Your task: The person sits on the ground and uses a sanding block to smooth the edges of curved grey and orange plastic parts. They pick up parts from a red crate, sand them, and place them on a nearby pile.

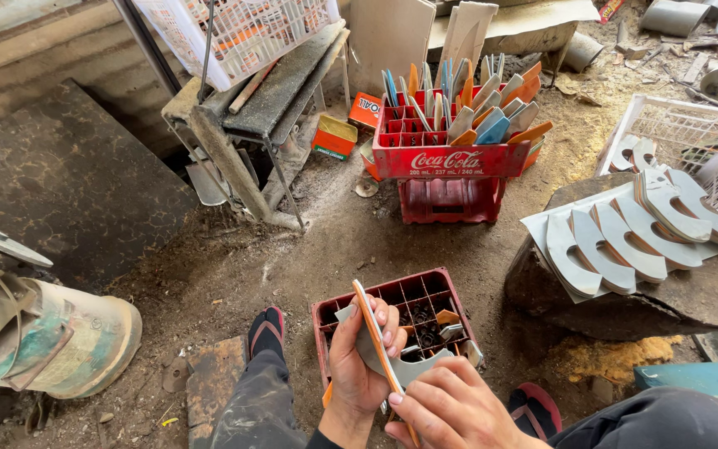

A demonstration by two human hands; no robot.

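Here, left hand (359,353) clasped around a grey blade with orange handle (373,337), long axis running up-left to down-right; right hand (450,407) closed on its lower end, both touching.

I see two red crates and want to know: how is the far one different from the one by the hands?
The far crate stands stacked on another red crate, while the near crate sits on the dirt. The far crate is packed with upright coloured and grey pieces; the near crate holds only a few small bits. Both hands work over the near crate, none at the far crate. Both are red with divided cells.
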